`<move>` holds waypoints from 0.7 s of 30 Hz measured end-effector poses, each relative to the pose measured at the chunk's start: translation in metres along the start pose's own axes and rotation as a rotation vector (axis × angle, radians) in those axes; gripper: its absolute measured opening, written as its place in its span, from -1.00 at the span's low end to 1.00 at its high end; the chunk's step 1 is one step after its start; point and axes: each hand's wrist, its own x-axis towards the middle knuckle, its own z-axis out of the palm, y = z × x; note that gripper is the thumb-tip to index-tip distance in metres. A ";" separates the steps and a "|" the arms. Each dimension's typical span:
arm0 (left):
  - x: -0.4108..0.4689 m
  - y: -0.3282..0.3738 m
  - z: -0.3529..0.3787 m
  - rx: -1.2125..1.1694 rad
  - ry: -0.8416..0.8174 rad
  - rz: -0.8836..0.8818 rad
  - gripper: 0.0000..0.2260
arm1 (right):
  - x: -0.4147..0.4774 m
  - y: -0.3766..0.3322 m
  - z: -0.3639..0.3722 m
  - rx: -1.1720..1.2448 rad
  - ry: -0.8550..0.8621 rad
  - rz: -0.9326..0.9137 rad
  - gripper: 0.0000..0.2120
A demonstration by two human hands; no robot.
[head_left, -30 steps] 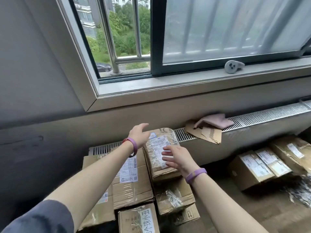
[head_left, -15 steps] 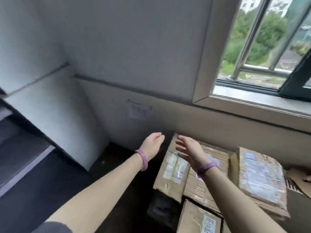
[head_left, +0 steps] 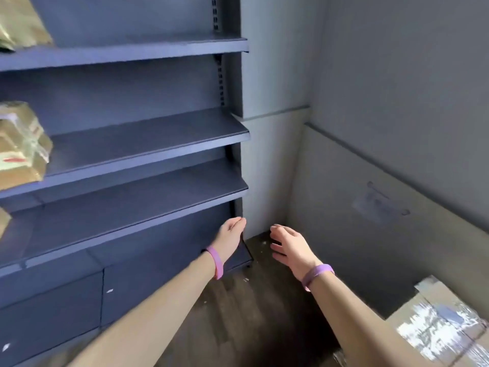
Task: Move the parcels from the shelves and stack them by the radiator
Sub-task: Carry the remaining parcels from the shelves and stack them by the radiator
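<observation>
Two bare forearms reach fwd, both hands empty w/ fingers loosely spread and slightly curled, gripping nothing. Left hand (head_left: 230, 235) hangs in front of the lower right corner of a dark blue-grey metal shelving unit (head_left: 148, 136); right hand (head_left: 292, 247) hovers just beside it, apart, over dark wood-grain floor (head_left: 238, 308). Each wrist wears a smooth purple band (head_left: 215, 262). Shelves are flat, matte boards w/ thin front lips and a slotted upright at the right end. Parcels sit at the far left edge of the shelves: a crinkly tan one on the top shelf (head_left: 21, 22), a lumpy taped brown bundle on the middle shelf (head_left: 22, 144), a sliver of another on the shelf below (head_left: 4, 219). Bottom right, a blurred cardboard box (head_left: 439, 327) w/ glossy tape and a label. Walls plain grey; the lower panel is paler.
</observation>
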 end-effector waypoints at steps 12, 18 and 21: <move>-0.139 -0.105 -0.280 -0.211 0.571 -0.035 -0.82 | -0.063 0.005 0.315 -0.277 -0.533 -0.047 -0.89; -0.226 -0.160 -0.378 -0.301 0.854 -0.112 -0.86 | -0.119 0.030 0.437 -0.424 -0.760 -0.059 -0.84; -0.253 -0.183 -0.411 -0.357 0.951 -0.154 -0.84 | -0.143 0.044 0.479 -0.506 -0.872 -0.063 -0.72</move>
